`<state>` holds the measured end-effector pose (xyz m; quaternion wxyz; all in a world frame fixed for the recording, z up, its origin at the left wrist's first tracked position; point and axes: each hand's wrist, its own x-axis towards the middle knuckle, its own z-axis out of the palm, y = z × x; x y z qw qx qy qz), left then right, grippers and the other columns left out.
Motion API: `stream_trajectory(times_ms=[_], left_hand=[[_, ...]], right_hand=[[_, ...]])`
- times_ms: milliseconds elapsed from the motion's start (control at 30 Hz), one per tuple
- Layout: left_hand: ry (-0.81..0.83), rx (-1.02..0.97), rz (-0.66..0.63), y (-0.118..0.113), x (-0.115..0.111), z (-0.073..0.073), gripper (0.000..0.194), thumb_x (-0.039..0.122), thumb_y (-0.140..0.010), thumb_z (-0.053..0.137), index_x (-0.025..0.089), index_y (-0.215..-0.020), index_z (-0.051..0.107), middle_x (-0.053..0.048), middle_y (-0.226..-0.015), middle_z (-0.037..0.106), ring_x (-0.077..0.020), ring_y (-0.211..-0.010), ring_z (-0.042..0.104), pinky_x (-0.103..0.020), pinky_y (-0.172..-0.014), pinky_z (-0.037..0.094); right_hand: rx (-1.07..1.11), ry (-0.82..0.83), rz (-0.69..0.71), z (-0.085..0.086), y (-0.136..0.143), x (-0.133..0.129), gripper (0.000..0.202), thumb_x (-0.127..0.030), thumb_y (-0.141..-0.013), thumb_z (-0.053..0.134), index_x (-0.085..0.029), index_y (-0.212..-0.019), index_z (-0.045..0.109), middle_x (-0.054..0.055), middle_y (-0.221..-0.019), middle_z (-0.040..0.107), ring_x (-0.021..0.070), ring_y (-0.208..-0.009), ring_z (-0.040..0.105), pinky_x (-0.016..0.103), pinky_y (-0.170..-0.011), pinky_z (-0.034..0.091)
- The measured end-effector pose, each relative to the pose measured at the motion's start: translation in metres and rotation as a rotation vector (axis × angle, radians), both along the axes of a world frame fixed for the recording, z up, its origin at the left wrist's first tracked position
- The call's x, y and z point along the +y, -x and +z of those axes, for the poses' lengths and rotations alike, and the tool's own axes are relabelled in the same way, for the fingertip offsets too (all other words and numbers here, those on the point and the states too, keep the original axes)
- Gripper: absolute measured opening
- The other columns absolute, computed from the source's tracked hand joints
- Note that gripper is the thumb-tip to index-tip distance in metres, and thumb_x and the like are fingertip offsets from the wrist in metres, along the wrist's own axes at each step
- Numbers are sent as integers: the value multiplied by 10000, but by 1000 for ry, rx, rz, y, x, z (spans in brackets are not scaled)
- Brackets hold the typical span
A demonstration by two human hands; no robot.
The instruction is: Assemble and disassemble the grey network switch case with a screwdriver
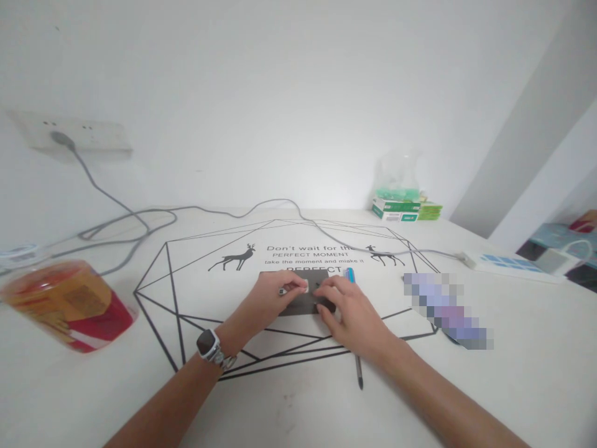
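Observation:
A dark flat rectangular item [303, 305] lies at the middle of the white table. Over its left part, my left hand [275, 295] pinches a small white piece [306, 285] between thumb and fingertips. My right hand [345, 305] rests at the item's right side, fingers curved and apart, thumb tip near its surface; small dark bits show by the fingertips, too small to name. A pen [359, 373] with a blue end lies partly hidden under my right hand. A watch is on my left wrist.
At left stands a red and yellow container [79, 305]. A grey cable [224, 213] runs from the wall socket [74, 132] to a power strip [513, 266] on the right. Boxes [395, 209] sit at the back right, and a blurred-out object [445, 310] lies right of my right hand.

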<state>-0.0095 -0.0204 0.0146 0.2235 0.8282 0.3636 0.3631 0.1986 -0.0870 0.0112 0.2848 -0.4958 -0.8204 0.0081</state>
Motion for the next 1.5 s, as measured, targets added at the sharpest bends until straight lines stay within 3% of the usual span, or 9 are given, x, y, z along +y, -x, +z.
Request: stream_trajectory(times_ms=[167,367,533,667,833,933,1000,1200,1500], left_hand=[[5,22,31,-3,-2,0,185,323,-925,622,193,-809,684,0,-739,688,-145,-681,596,-255,-665,465],[-68,65,-21,-8,-5,-5,236,311,-1000,454,199,-812,543,-6,-823,570,-147,-710,503,-274,-656,401],[26,44,19,-13,-10,-9,283,371,-1019,360,220,-791,433,14,-742,499,-165,-694,464,-306,-658,353],[162,-45,73,-18,-14,-12,333,430,-1011,312,234,-752,382,23,-691,460,-171,-663,439,-314,-630,325],[228,-149,89,-23,-16,-14,385,477,-1008,296,236,-720,383,15,-683,469,-177,-680,447,-321,-648,333],[251,-157,106,-26,-19,-12,396,492,-994,294,237,-704,381,9,-680,483,-179,-679,454,-324,-650,341],[260,-144,116,-28,-21,-9,394,501,-978,294,239,-697,380,7,-677,488,-179,-672,455,-322,-643,346],[257,-110,112,-32,-26,-5,381,490,-968,293,243,-683,347,12,-647,467,-172,-639,438,-308,-605,340],[233,-82,111,-33,-28,-4,376,461,-977,283,245,-675,340,18,-626,460,-167,-611,443,-305,-582,339]], right_hand=[[-124,299,-483,18,-15,-12,254,-330,-882,555,-212,-660,599,74,-669,662,252,-665,643,340,-601,397],[-147,543,-490,14,-25,-12,251,-316,-763,668,-210,-583,528,95,-654,648,222,-583,584,322,-555,318],[528,768,-344,16,-33,-3,250,-279,-793,651,-201,-595,520,-42,-441,463,87,-398,353,251,-448,242],[1180,882,-65,24,-32,-3,324,-411,-756,745,-206,-698,501,-96,-455,434,39,-373,235,192,-374,134],[1412,773,100,25,-23,-6,421,-465,-684,874,-175,-762,579,-59,-632,616,3,-343,335,160,-337,318],[1432,719,126,20,-20,-4,415,-450,-688,891,-177,-777,591,-13,-689,683,107,-523,644,202,-466,529],[1442,672,132,17,-20,-3,418,-445,-686,897,-182,-809,596,18,-725,726,185,-690,745,246,-557,593],[1428,470,107,11,-17,-2,384,-442,-752,850,-198,-924,608,70,-945,806,218,-801,785,318,-701,639],[1367,354,85,8,-7,-5,364,-457,-767,834,-209,-905,606,72,-941,813,230,-840,790,361,-756,654]])
